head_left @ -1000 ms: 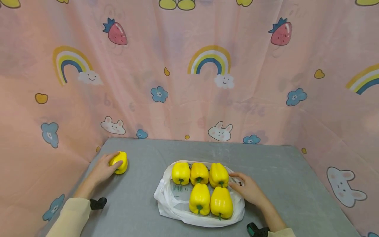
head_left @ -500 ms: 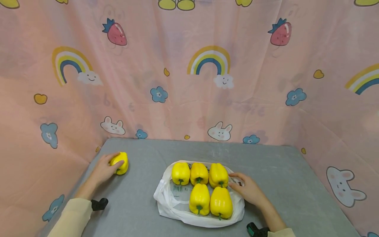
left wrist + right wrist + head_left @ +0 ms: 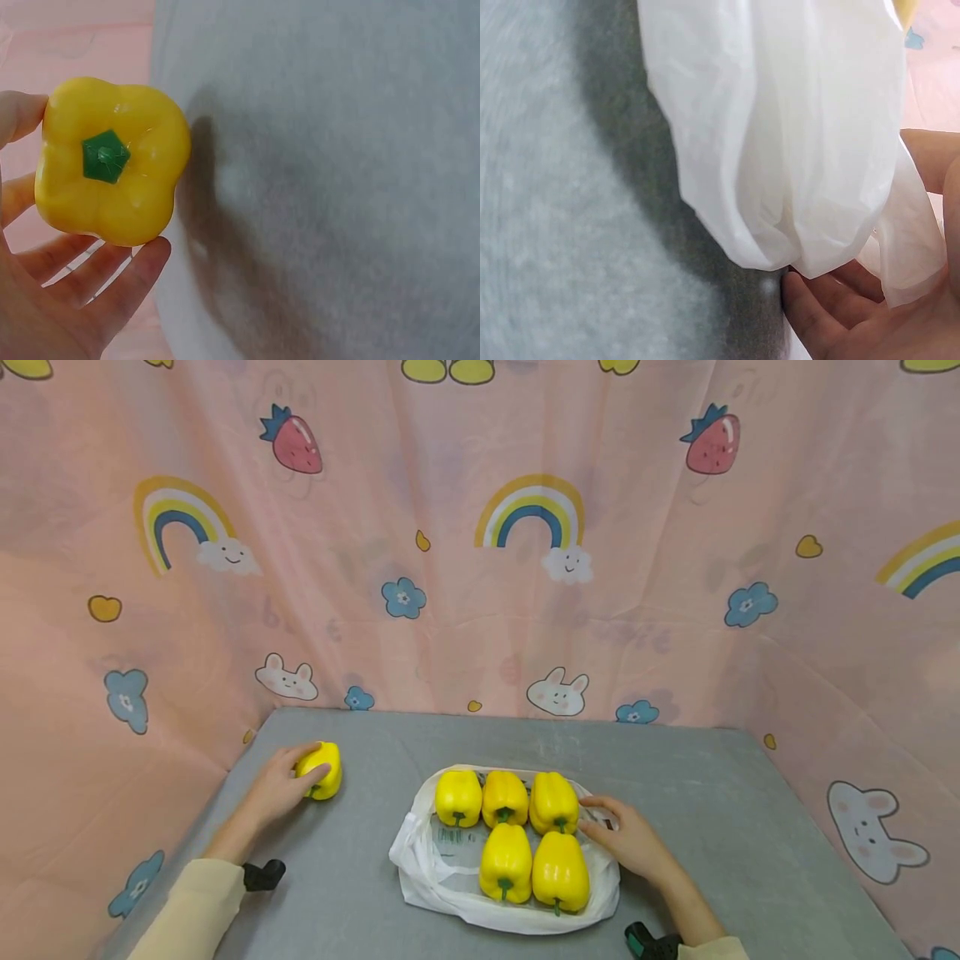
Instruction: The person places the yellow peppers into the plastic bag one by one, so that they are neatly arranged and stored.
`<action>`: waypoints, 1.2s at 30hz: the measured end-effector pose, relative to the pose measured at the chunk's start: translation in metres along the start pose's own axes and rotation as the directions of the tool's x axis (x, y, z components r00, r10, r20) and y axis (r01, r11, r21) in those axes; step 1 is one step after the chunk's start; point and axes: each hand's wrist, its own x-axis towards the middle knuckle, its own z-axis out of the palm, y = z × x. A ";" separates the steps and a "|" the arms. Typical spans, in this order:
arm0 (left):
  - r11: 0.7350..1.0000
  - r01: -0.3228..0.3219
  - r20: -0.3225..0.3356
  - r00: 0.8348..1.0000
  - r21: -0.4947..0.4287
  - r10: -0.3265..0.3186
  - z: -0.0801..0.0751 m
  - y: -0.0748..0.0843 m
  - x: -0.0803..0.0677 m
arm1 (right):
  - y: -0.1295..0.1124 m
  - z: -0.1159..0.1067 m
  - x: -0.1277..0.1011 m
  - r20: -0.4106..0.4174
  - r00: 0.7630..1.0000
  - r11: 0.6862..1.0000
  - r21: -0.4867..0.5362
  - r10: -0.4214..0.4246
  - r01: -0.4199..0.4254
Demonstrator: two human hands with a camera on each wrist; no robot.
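Observation:
At the left of the table in the head view, my left hand [image 3: 277, 785] grips a yellow bell pepper [image 3: 322, 771]. Seen from the left wrist, the pepper's green stem [image 3: 105, 156] faces the camera, with thumb and fingers around its sides. A white plastic bag [image 3: 420, 860], its mouth spread wide, lies mid-table with several yellow bell peppers [image 3: 506, 864] in two rows inside. My right hand [image 3: 630, 839] holds the bag's right edge. In the right wrist view, the bag's folds [image 3: 780, 150] lie between thumb and fingers and partly hide them.
Grey cloth covers the table [image 3: 375, 893]. A pink printed curtain [image 3: 465, 652] rises along its back and sides. Black camera mounts sit at both wrists, the left mount [image 3: 264, 875] close over the cloth. The bag's front left compartment area shows its bare lining [image 3: 453, 852].
My left hand has moved a little to the right with the bell pepper, toward the bag. The right hand, bag and peppers inside it stay where they were.

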 end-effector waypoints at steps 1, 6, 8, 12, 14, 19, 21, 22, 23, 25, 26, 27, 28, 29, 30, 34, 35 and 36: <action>1.000 -0.003 0.001 1.000 0.002 0.003 0.001 0.002 0.000 | 0.000 0.000 0.000 -0.001 1.000 1.000 -0.002 0.002 -0.002; 1.000 -0.013 0.016 1.000 0.016 0.012 0.006 0.011 -0.001 | 0.000 0.000 0.001 -0.007 1.000 1.000 -0.014 0.002 -0.002; 1.000 -0.015 0.018 1.000 0.018 0.015 0.009 0.015 -0.001 | 0.000 0.000 0.001 -0.010 1.000 1.000 -0.014 0.000 0.000; 1.000 -0.025 0.016 1.000 0.014 0.024 0.016 0.022 -0.001 | 0.001 0.000 0.001 -0.011 1.000 1.000 -0.014 -0.011 0.010; 0.999 -0.032 0.017 0.999 0.012 0.031 0.018 0.025 -0.001 | 0.001 -0.001 0.001 -0.012 1.000 1.000 -0.010 -0.009 0.009; 0.999 -0.039 0.018 0.999 0.003 0.039 0.023 0.034 -0.003 | 0.002 -0.001 0.002 -0.008 1.000 1.000 -0.014 -0.009 0.009; 0.999 -0.037 0.021 0.999 -0.007 0.037 0.026 0.038 -0.004 | 0.002 -0.001 0.002 -0.007 1.000 1.000 -0.015 -0.011 0.011; 0.999 -0.033 0.023 0.999 -0.012 0.034 0.027 0.041 -0.004 | 0.002 -0.001 0.002 -0.008 1.000 1.000 -0.014 -0.012 0.012; 0.999 -0.035 0.024 0.999 -0.017 0.035 0.028 0.043 -0.004 | 0.001 -0.001 0.002 -0.008 1.000 1.000 -0.014 -0.014 0.013; 0.999 -0.041 0.026 0.999 -0.031 0.042 0.030 0.047 -0.005 | 0.001 -0.001 0.002 -0.009 1.000 1.000 -0.013 -0.016 0.016; 0.998 -0.044 0.024 0.999 -0.038 0.045 0.031 0.049 -0.006 | 0.001 -0.002 0.002 -0.009 1.000 1.000 -0.011 -0.017 0.017; 0.998 -0.050 0.024 0.998 -0.045 0.051 0.032 0.051 -0.006 | 0.001 -0.001 0.002 -0.009 1.000 1.000 -0.010 -0.017 0.017; 0.997 -0.055 0.024 0.998 -0.051 0.056 0.033 0.053 -0.007 | 0.001 -0.001 0.002 -0.009 1.000 1.000 -0.012 -0.017 0.017; 0.996 -0.064 0.023 0.998 -0.058 0.066 0.034 0.055 -0.007 | 0.001 -0.001 0.002 -0.007 1.000 1.000 -0.013 -0.017 0.017; 0.996 -0.070 0.024 0.997 -0.063 0.072 0.034 0.057 -0.008 | 0.002 -0.001 0.002 -0.004 1.000 1.000 -0.013 -0.016 0.016; 0.993 -0.092 0.021 0.995 -0.079 0.094 0.038 0.066 -0.010 | 0.002 -0.001 0.001 0.007 1.000 1.000 -0.009 -0.011 0.012; 0.992 -0.095 0.021 0.995 -0.080 0.097 0.038 0.068 -0.011 | 0.002 -0.001 0.001 0.009 1.000 1.000 -0.006 -0.010 0.010; 0.992 -0.097 0.020 0.995 -0.084 0.099 0.039 0.070 -0.012 | 0.002 -0.001 0.001 0.010 1.000 1.000 -0.005 -0.009 0.009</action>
